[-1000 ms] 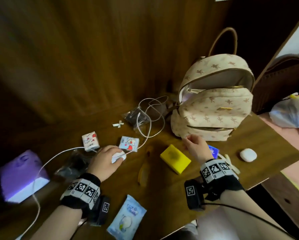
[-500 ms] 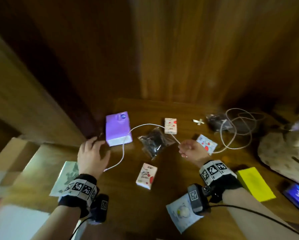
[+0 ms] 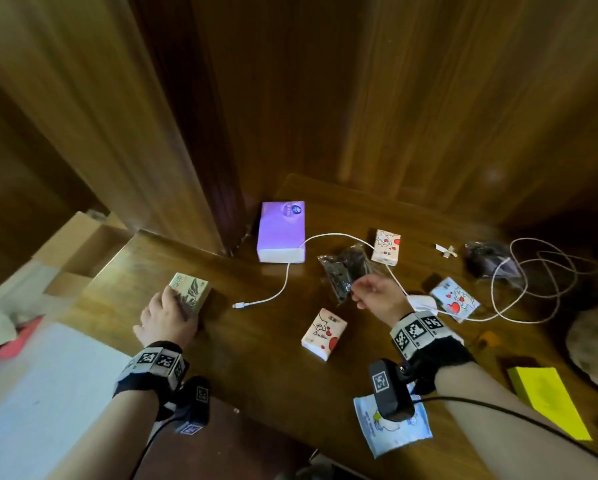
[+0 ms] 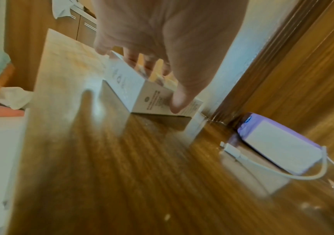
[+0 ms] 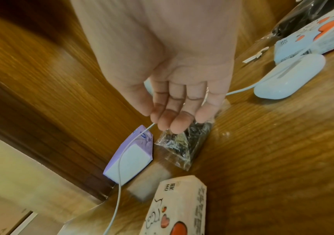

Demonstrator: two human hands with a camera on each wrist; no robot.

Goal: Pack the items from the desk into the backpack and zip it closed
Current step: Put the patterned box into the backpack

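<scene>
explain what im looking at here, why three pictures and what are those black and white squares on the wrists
No machine here: a person's two bare hands, packing desk items. The checkered squares are marker bands on the wrists, each carrying a small camera. The wide picture comes from a head camera; the other two look along each hand. The left hand grips a printed box at the desk edge. The right hand pinches a white cable and touches a clear bag of dark contents. Also lying there: a purple tissue pack, small tissue packets, a white earbud case and a yellow block.
</scene>
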